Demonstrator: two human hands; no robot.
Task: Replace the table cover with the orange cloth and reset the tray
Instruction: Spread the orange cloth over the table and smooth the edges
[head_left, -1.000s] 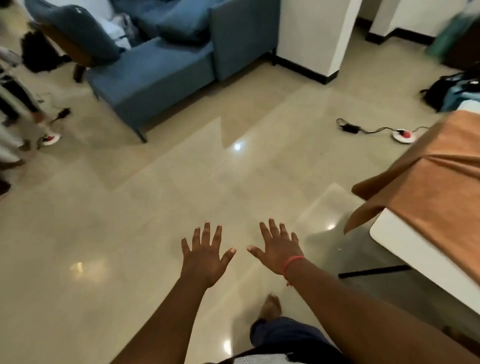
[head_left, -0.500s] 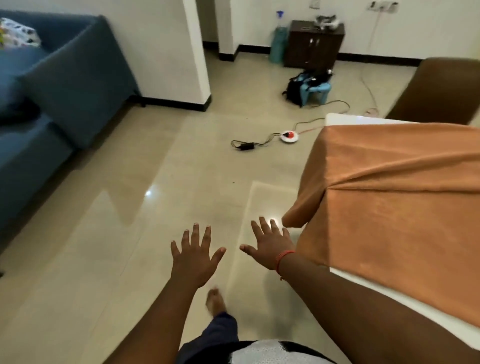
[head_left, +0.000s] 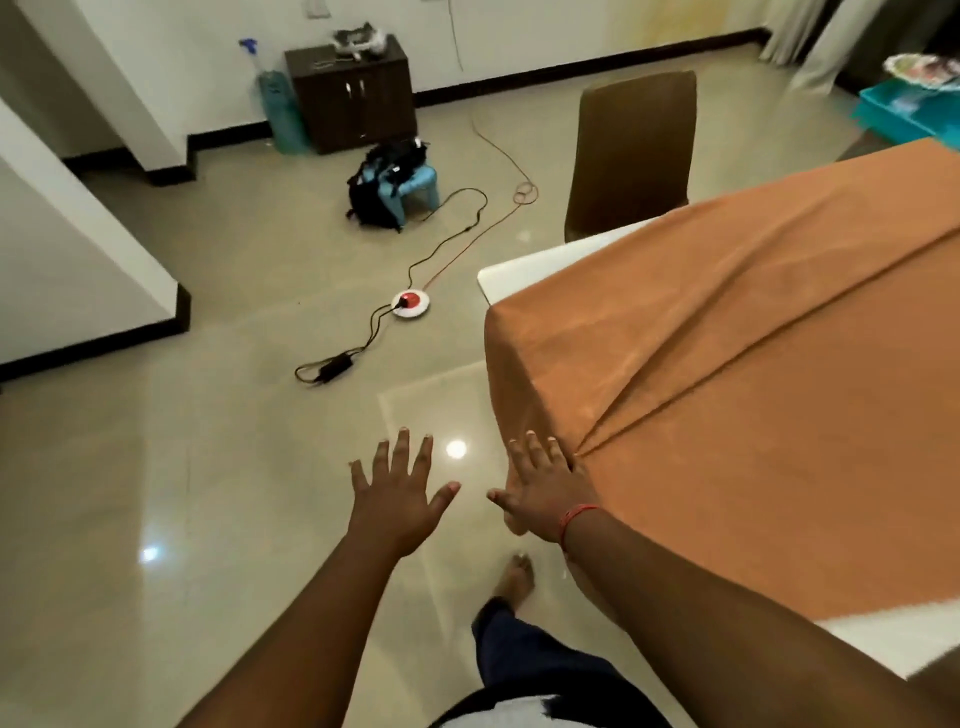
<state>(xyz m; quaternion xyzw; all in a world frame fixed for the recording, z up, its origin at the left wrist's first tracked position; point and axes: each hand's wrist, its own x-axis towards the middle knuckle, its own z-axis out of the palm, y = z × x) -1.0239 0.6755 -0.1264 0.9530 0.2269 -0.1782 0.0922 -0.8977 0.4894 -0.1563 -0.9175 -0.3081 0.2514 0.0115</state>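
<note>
Orange cloth (head_left: 753, 374) covers most of the white table (head_left: 524, 273) on the right side of the frame. One flap hangs down over the table's near left edge. A long fold runs across the cloth from the upper right down to a spot by the right hand. A bare white corner of the table shows at the far left end, and another white strip shows at the lower right.

Both hands reach out low in the middle of the frame, palms down. The left hand (head_left: 397, 499) is spread wide, fingers apart, and holds nothing. It is over the shiny floor (head_left: 156, 441), apart from the cloth. The right hand (head_left: 545, 491) is spread too and holds nothing. Its outer fingers are right at the hanging cloth, where the fold ends. I cannot tell if they touch it. A red band (head_left: 574, 519) is around that wrist.

A brown chair (head_left: 631, 150) stands behind the table, near the top. A round white and red plug box (head_left: 410, 304) lies on the floor with black and orange cords. A dark cabinet (head_left: 353, 93) stands by the wall at the upper left. A blue tray (head_left: 904, 117) is at the upper right edge.
</note>
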